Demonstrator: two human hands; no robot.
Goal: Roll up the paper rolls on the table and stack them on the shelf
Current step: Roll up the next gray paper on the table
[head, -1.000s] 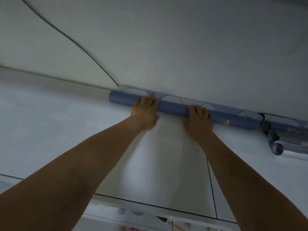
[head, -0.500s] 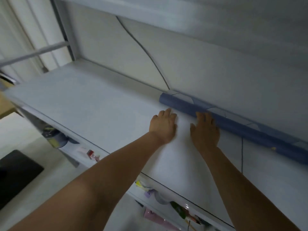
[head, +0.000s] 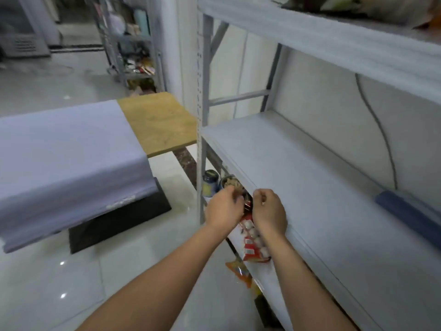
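**Both hands clenched at the shelf edge, blue roll lying at the back**

On my feed both hands sit low in the middle of the frame, just in front of the front edge of the grey shelf (head: 286,163). The left hand (head: 223,207) has its fingers curled in toward the palm, and I see nothing in it. The right hand (head: 269,211) is balled into a loose fist just beside it, also with nothing showing in its grip. The two hands are close together but not clearly touching.

The rolled blue paper roll (head: 405,212) lies on that shelf at the right of the frame, against the back wall and well apart from the hands. A lavender paper sheet (head: 66,151) is spread unrolled over the wooden worktop (head: 157,120) at the left, its near edge hanging over the side above a black mat (head: 119,216) on the floor.

Below the shelf board, behind the hands, the lower level holds a jar (head: 210,183) with a dark lid and a yellowish label. Next to the jar is a round container (head: 229,182) with something brownish in it; it is too blurred for me to name. Red-and-white snack packets (head: 253,244) lie under the right wrist, and an orange packet (head: 238,271) lies lower down.

A second rack (head: 133,44) crowded with goods stands at the upper left.
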